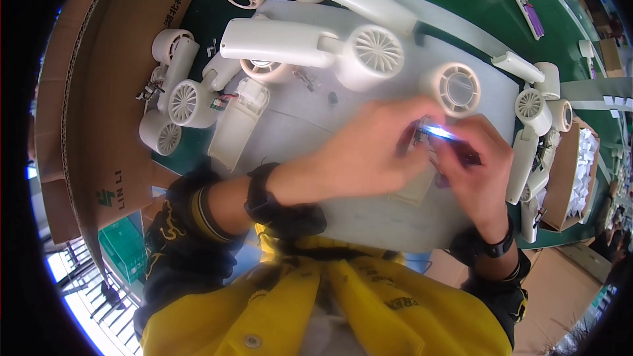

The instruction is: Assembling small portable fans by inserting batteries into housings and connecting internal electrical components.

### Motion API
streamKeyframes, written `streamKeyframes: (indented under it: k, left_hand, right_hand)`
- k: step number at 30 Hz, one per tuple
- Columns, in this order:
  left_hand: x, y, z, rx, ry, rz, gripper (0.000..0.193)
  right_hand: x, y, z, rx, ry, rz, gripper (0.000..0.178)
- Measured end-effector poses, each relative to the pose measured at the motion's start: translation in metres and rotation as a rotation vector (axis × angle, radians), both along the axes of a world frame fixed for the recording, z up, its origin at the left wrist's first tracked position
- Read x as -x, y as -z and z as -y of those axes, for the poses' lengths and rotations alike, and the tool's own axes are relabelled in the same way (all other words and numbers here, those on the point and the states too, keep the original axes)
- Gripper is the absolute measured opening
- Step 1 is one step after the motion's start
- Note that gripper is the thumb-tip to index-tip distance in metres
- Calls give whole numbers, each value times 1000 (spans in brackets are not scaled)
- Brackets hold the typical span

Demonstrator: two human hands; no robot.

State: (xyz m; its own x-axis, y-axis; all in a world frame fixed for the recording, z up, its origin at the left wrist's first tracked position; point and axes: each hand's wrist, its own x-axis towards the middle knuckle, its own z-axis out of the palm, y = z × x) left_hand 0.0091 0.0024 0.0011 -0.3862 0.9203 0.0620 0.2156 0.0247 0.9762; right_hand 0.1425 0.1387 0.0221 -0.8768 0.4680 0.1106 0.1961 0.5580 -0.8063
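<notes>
My left hand (366, 148) reaches across the work mat, its fingers closed in a pinch on a small greyish electronic part (422, 130). Opposite it, my right hand (480, 165) is closed too, fingertips meeting the part where a bright bluish-white glare shows. Something dark and purplish is half hidden in the right fingers; its kind cannot be made out. Beneath both hands lies a pale handle shell (414, 190), mostly covered. Just beyond them stands a round white fan head (456, 89) with a ring-shaped opening. Both hands are slightly blurred.
Several white handheld fans, one a large fan (283, 41), lie across the mat (310, 135). An opened handle shell (239, 125) rests at left. A tall cardboard box (112, 105) borders the left side. At right are more fans and a carton (566, 188) of white pieces.
</notes>
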Motion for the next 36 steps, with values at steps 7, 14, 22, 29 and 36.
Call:
streamKeyframes:
  k: [7,14,22,29,36]
  left_hand:
    - [14,1,-2,40,30,-80,34]
    - [22,7,-6,-49,154,-278,33]
    - [19,11,-8,-52,181,-192,32]
    - [2,16,-11,-88,61,-75,32]
    - [-5,21,-15,-135,13,-102,32]
  right_hand:
    - [2,-3,-3,204,92,102,16]
    - [1,-3,-20,239,-87,313,10]
    - [-33,-32,-18,-412,-136,175,16]
    - [-56,-18,-10,-528,-130,149,15]
    - [-52,-22,-7,-699,-228,184,13]
